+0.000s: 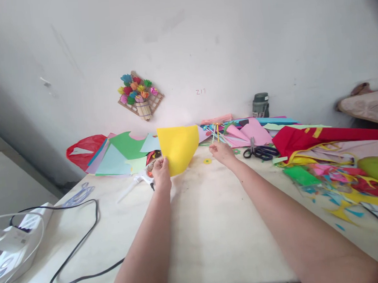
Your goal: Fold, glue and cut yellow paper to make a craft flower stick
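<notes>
My left hand (162, 173) pinches the lower left edge of a yellow paper sheet (178, 148) and holds it up above the table. Away to the right, my right hand (222, 153) has its fingers closed at the lower ends of thin pale and yellow stems (218, 133); a small orange shape tops the yellow one. A small yellow paper flower (207, 161) lies between my hands. Just beyond my left hand is a white glue gun (143, 177), beside a roll of tape partly hidden by my fingers. Black-handled scissors (260, 152) rest right of my right hand.
Coloured paper sheets (125, 149) line the wall side. Paper scraps (342, 192) and red cloth (304, 138) cover the right side. A power strip (28, 236) and looping black cable (74, 255) occupy the left. A dark green bottle (260, 105) stands at the back.
</notes>
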The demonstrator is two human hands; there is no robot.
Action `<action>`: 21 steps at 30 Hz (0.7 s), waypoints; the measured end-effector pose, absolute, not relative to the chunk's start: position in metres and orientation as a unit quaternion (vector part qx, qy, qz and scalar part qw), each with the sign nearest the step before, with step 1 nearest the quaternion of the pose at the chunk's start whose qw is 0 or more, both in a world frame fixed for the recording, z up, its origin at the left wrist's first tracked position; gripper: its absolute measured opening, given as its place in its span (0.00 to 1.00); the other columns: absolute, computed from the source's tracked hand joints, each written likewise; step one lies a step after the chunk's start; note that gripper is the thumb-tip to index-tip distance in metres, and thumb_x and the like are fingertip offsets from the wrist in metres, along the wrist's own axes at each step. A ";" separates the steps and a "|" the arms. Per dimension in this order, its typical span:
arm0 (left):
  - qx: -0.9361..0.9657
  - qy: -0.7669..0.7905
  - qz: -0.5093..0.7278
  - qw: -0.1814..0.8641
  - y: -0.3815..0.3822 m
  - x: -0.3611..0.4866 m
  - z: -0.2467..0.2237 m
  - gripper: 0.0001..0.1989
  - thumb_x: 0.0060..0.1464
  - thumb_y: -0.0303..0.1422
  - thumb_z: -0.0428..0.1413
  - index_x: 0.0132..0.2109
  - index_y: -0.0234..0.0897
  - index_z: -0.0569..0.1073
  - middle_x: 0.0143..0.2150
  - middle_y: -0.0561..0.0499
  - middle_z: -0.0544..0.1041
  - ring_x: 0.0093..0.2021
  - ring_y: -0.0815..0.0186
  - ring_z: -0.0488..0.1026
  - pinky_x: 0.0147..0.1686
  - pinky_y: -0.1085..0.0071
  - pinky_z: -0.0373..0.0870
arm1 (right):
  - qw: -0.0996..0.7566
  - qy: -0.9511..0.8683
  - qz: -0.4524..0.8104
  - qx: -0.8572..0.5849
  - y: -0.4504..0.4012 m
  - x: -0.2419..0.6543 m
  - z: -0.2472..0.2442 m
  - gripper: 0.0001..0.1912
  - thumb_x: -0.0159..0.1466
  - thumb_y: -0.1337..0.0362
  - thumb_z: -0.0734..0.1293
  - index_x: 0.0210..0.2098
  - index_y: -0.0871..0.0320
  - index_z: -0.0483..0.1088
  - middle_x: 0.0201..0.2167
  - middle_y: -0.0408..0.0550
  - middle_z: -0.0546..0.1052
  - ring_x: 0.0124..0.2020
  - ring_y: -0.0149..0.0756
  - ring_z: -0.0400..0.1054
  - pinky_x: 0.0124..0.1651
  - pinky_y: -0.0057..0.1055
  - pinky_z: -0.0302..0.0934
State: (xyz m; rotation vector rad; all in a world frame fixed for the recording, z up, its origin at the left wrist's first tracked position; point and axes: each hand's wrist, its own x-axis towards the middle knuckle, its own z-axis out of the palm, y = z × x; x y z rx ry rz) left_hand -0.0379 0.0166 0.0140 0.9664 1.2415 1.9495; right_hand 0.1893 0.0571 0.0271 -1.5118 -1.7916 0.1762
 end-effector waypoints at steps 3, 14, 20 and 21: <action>0.342 0.421 0.761 0.356 0.016 -0.037 0.017 0.13 0.38 0.40 0.58 0.28 0.37 0.65 0.25 0.55 0.71 0.24 0.72 0.69 0.29 0.74 0.65 | 0.363 -0.699 0.065 -0.613 0.056 0.189 0.024 0.10 0.55 0.65 0.61 0.34 0.57 0.71 0.33 0.49 0.76 0.38 0.39 0.68 0.39 0.34 0.60; 0.370 0.319 0.743 0.457 0.009 -0.033 0.024 0.15 0.36 0.38 0.61 0.28 0.36 0.65 0.26 0.55 0.73 0.26 0.72 0.71 0.29 0.75 0.67 | 0.507 -0.519 0.535 -0.432 0.052 0.170 0.023 0.18 0.58 0.51 0.59 0.39 0.59 0.63 0.34 0.52 0.74 0.30 0.32 0.70 0.28 0.26 0.63; 0.388 0.333 0.729 0.456 0.006 -0.030 0.029 0.14 0.38 0.40 0.60 0.30 0.38 0.66 0.28 0.56 0.73 0.28 0.72 0.71 0.29 0.76 0.66 | 0.494 -0.525 0.566 -0.401 0.046 0.168 0.025 0.21 0.56 0.55 0.62 0.46 0.57 0.60 0.42 0.53 0.73 0.35 0.34 0.70 0.28 0.26 0.61; 0.387 0.329 0.733 0.453 0.006 -0.030 0.031 0.14 0.38 0.40 0.60 0.30 0.38 0.66 0.28 0.56 0.73 0.27 0.72 0.71 0.28 0.76 0.66 | 0.501 -0.539 0.541 -0.407 0.044 0.167 0.027 0.21 0.55 0.57 0.62 0.47 0.57 0.60 0.45 0.54 0.70 0.38 0.34 0.69 0.30 0.27 0.62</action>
